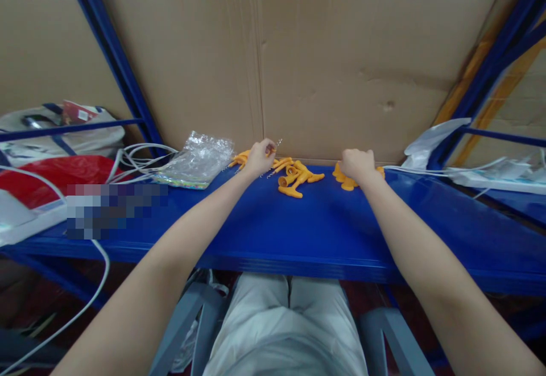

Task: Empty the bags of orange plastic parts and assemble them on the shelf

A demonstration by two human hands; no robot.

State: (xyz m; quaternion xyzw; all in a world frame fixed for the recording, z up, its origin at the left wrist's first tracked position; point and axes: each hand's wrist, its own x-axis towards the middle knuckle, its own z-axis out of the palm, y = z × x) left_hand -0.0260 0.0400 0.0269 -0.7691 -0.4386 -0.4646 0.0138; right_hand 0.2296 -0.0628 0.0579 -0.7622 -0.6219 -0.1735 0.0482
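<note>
Several orange plastic pieces (298, 179) lie in a loose pile at the middle of the blue shelf, near the cardboard. My left hand (261, 158) is at the pile's left side, fingers pinched on a small piece with a thin metal chain (279, 143); more chain shows below the hand. To the right, my right hand (357, 165) is closed over a second group of flat orange pieces (345, 180), which stick out on both sides of it. Its fingertips are hidden, so what they grip cannot be made out.
A clear plastic bag (202, 157) lies left of my left hand. White cables (136, 160), a red bag (63, 177) and a power strip are farther left. Cardboard (319, 69) stands behind the shelf (315, 234); blue posts rise either side. White plastic (430, 143) sits at right.
</note>
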